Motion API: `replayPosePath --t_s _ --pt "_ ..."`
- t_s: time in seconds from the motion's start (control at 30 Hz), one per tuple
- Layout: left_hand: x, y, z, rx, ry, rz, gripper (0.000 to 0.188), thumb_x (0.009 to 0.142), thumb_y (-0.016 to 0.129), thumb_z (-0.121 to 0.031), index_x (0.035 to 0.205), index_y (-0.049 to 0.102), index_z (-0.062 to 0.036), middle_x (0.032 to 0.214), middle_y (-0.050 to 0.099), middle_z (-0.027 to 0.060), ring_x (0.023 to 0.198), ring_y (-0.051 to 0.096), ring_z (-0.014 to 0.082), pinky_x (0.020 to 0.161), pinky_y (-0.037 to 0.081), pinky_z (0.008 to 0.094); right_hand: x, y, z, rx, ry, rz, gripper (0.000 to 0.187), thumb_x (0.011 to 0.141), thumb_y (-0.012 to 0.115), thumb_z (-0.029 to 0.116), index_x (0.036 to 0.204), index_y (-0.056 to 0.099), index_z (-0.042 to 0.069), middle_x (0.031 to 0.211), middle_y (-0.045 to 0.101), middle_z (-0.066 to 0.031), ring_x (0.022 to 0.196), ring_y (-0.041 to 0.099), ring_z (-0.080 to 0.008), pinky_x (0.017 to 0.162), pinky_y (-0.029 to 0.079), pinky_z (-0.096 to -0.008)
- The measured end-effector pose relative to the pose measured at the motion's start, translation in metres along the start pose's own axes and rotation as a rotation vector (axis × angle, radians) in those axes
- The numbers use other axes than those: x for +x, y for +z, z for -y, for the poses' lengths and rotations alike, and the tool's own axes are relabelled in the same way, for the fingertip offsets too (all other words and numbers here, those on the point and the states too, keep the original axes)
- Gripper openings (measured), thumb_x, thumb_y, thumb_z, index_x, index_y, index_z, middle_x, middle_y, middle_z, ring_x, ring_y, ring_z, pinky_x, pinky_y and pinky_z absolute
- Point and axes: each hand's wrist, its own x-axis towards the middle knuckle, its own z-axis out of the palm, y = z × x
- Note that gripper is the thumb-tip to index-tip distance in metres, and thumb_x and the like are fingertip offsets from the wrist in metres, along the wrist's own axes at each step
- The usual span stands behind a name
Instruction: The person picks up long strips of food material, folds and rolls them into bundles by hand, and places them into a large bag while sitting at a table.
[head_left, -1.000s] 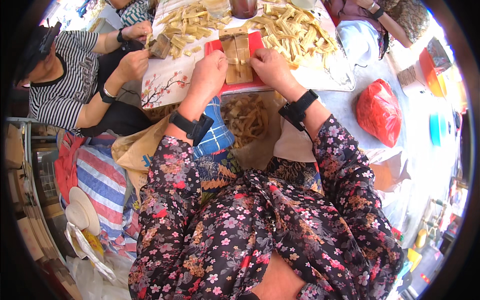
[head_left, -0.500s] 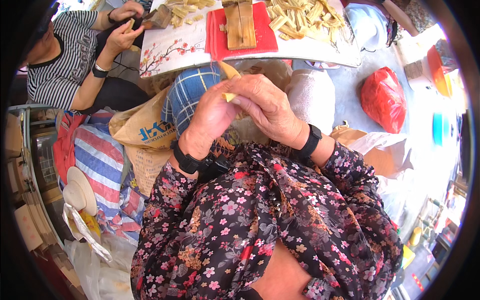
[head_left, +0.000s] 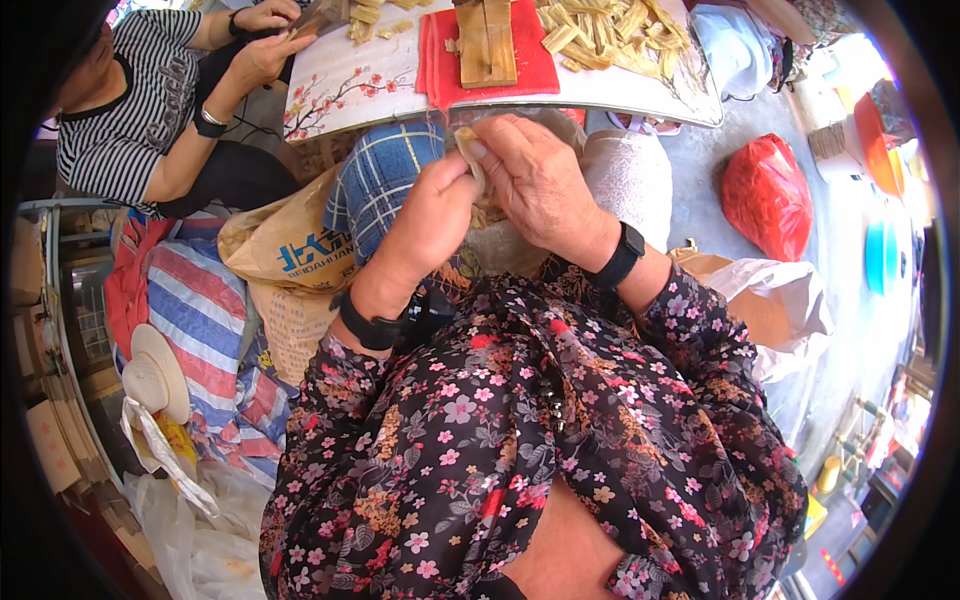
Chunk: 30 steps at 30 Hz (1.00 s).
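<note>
Here, the right hand (head_left: 545,180) and left hand (head_left: 440,210) are pinching a pale yellow strip (head_left: 467,142) between the flowered shirt (head_left: 480,400) and the worktop (head_left: 390,65). Keeping both pinches light and close together is probably helping prevent tearing.

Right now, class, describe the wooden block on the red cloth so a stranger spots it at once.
Find the white table at the picture's top. Near its front edge lies a red cloth, with the block on top. Unlike the yellowish strips beside the cloth, it is a broad brown slab with a dark lengthwise line.
</note>
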Motion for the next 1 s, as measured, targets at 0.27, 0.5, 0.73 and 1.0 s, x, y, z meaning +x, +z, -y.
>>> replayPosePath --t_s 0.27,0.5,0.73,1.0 --pt "-0.008 0.017 -0.009 0.091 0.273 -0.52 0.027 0.079 0.057 0.005 0.106 0.057 0.0004 0.1 0.059 0.0139 0.088 0.058 0.0303 0.079 0.048 0.0348 0.0 0.004 0.008 0.824 0.507 -0.124 0.011 0.09 0.06 0.008 0.085 0.055 0.0 0.067 0.048 0.0054 0.064 0.041 -0.0012 0.053 0.036 -0.0185" --pt "-0.002 0.005 -0.018 0.495 0.525 -0.4 0.023 0.085 0.051 0.003 0.107 0.056 -0.0004 0.098 0.055 0.0148 0.09 0.056 0.0306 0.081 0.046 0.0361 -0.005 0.004 0.017 0.397 0.209 -0.127 0.01 0.09 0.056 0.008 0.093 0.057 -0.002 0.075 0.055 -0.011 0.066 0.054 -0.0226 0.059 0.044 -0.0307" --pt "-0.001 0.002 -0.016 0.202 0.309 -0.306 0.011 0.093 0.047 -0.005 0.1 0.053 -0.0003 0.093 0.054 0.0102 0.085 0.053 0.0212 0.079 0.044 0.0308 -0.007 -0.011 0.034 0.457 0.338 0.032 0.018 0.089 0.061 0.015 0.097 0.06 -0.001 0.08 0.06 -0.0145 0.068 0.058 -0.0222 0.06 0.046 -0.0301" --pt "-0.009 -0.012 -0.034 -0.492 0.01 0.005 0.011 0.095 0.05 -0.01 0.102 0.052 -0.0013 0.092 0.054 -0.001 0.085 0.048 0.0043 0.075 0.043 0.0223 -0.005 -0.025 0.023 0.904 0.356 0.114 0.014 0.089 0.063 0.012 0.095 0.065 0.0 0.084 0.064 -0.0001 0.075 0.054 -0.0049 0.066 0.045 -0.0208"
